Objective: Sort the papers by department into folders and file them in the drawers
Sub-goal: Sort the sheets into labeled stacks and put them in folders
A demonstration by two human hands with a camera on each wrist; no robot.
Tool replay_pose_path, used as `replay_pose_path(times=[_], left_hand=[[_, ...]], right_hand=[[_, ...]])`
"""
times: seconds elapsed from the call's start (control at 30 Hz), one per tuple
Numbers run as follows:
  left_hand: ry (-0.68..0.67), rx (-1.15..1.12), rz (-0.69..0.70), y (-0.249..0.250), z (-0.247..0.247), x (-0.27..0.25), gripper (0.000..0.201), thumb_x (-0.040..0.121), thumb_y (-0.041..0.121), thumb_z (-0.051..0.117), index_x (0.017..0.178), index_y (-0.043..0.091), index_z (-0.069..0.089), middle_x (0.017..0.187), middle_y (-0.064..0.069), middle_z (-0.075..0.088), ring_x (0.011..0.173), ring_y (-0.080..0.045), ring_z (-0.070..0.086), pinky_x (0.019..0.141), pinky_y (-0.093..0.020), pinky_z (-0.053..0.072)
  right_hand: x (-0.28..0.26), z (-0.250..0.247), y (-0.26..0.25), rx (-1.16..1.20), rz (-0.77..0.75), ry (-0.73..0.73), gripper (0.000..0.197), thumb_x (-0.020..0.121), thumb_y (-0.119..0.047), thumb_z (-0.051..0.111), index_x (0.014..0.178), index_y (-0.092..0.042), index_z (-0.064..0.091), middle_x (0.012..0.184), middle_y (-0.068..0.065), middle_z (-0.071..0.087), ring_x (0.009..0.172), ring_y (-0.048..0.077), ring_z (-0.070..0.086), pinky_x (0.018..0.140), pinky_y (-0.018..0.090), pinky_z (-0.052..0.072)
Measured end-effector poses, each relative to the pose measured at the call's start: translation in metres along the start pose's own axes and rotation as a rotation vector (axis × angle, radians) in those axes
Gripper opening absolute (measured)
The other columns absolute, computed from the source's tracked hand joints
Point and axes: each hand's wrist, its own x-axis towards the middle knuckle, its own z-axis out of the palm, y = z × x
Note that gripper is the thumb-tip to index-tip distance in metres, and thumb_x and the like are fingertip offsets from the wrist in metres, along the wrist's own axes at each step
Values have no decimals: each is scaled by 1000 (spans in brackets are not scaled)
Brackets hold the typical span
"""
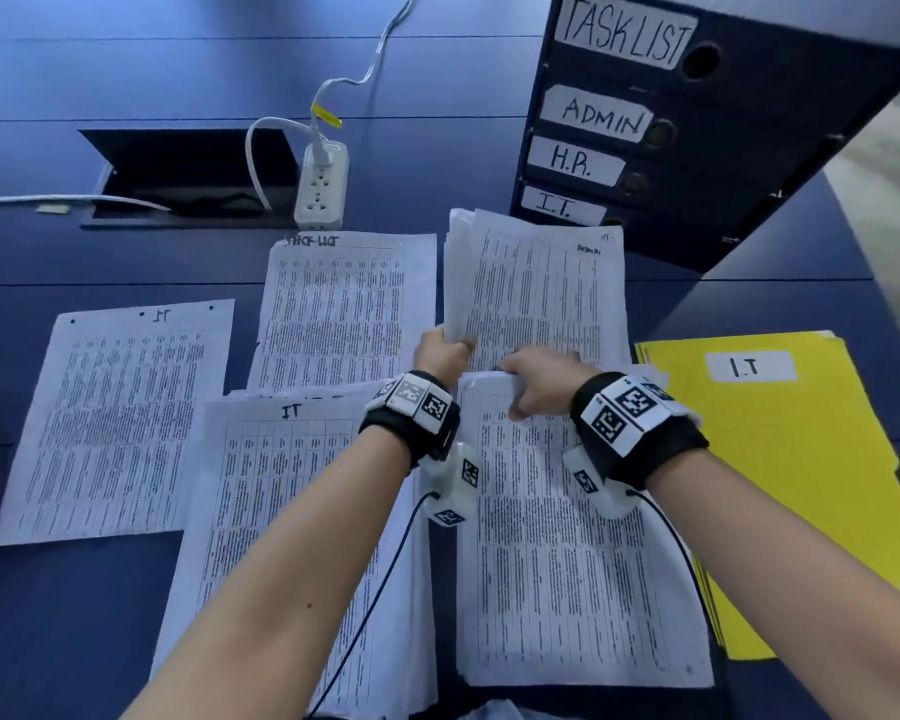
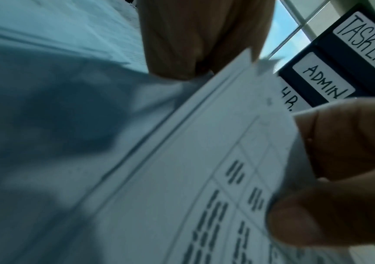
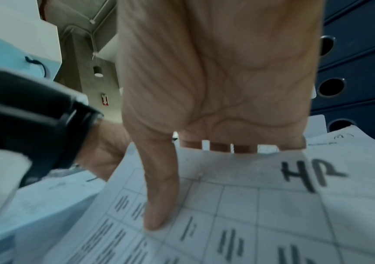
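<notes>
Printed sheets lie in piles on the blue table [image 1: 126,252]. My left hand [image 1: 445,350] grips the lower left edge of the far right pile [image 1: 541,283]; its palm [image 2: 193,39] shows behind a lifted sheet [image 2: 182,178]. My right hand [image 1: 539,379] holds the top edge of the near pile [image 1: 567,537]. Its thumb [image 3: 159,196] presses on the top sheet [image 3: 272,205], which is marked HR, and its fingers curl behind the edge. A yellow folder [image 1: 801,485] labelled I.T lies to the right. The dark drawer unit [image 1: 697,163] carries the labels TASK LIST, ADMIN, H.R. and I.T.
Two sheets marked IT lie at the left [image 1: 120,423] and near the middle [image 1: 281,511]. Another sheet [image 1: 344,304] lies behind them. A white power strip [image 1: 323,184] with its cable sits beside an open cable hatch [image 1: 178,174] at the back.
</notes>
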Motion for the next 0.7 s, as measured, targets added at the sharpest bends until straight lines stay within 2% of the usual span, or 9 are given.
replay_pose_path(times=[0.07, 0.13, 0.17, 0.3, 0.4, 0.47, 0.53, 0.6, 0.7], left_hand=[[-43, 14, 14, -2, 2, 5, 29, 90, 15, 57, 114, 0, 55, 113, -24, 60, 108, -37, 57, 96, -49, 45], [-99, 58, 48, -2, 2, 5, 29, 89, 18, 57, 114, 3, 54, 112, -23, 61, 107, -37, 57, 95, -50, 46], [-114, 81, 68, 1, 0, 2, 31, 89, 19, 58, 116, 5, 52, 112, -21, 61, 106, -35, 58, 95, -49, 46], [-82, 212, 154, 12, -21, -14, 47, 90, 15, 57, 131, 4, 37, 117, -14, 55, 108, -25, 55, 97, -37, 46], [-51, 271, 205, 15, -49, -20, 50, 92, 14, 54, 135, 3, 32, 119, -15, 55, 111, -25, 53, 99, -36, 43], [-7, 279, 251, 17, -69, -26, 47, 91, 14, 54, 133, 3, 35, 120, -16, 56, 111, -27, 54, 99, -38, 43], [39, 280, 300, 18, -89, -31, 40, 91, 13, 54, 128, 3, 42, 116, -15, 57, 104, -24, 55, 96, -37, 45], [59, 290, 332, 16, -109, -34, 33, 92, 11, 53, 122, 2, 47, 114, -15, 58, 96, -20, 53, 89, -31, 46], [95, 363, 358, 7, -139, -36, 25, 92, 10, 51, 115, 1, 54, 114, -14, 60, 98, -21, 56, 84, -25, 44]], right_hand=[[2, 5, 0, -55, 0, 12, 26, 78, -14, 69, 100, -19, 56, 107, 1, 51, 118, 25, 44, 109, 56, 21], [4, 10, 1, -117, 8, 27, 49, 79, -19, 69, 123, -19, 50, 127, 4, 45, 126, 27, 36, 109, 56, 20], [4, 13, 2, -122, 15, 39, 56, 79, -21, 69, 130, -19, 46, 133, 4, 42, 128, 27, 33, 109, 55, 20], [2, 17, 1, -105, 43, 99, 57, 77, -22, 71, 127, -19, 44, 131, 4, 42, 125, 24, 34, 108, 49, 23], [-4, 13, -9, -156, 55, 141, 53, 80, -20, 66, 127, -17, 41, 133, 7, 39, 126, 26, 32, 109, 52, 22], [-8, 10, -21, -147, 33, 178, 49, 84, -17, 57, 130, -16, 40, 135, 9, 37, 129, 27, 30, 109, 54, 20], [-10, 8, -38, -118, -18, 237, 45, 86, -13, 51, 129, -17, 41, 134, 8, 38, 128, 26, 31, 109, 52, 21], [-12, 10, -58, -92, -69, 261, 41, 88, -17, 53, 128, -18, 43, 131, 6, 41, 125, 24, 35, 106, 49, 24], [-15, 18, -90, -68, -145, 235, 39, 90, -25, 55, 127, -18, 44, 130, 5, 44, 119, 24, 42, 104, 44, 31]])
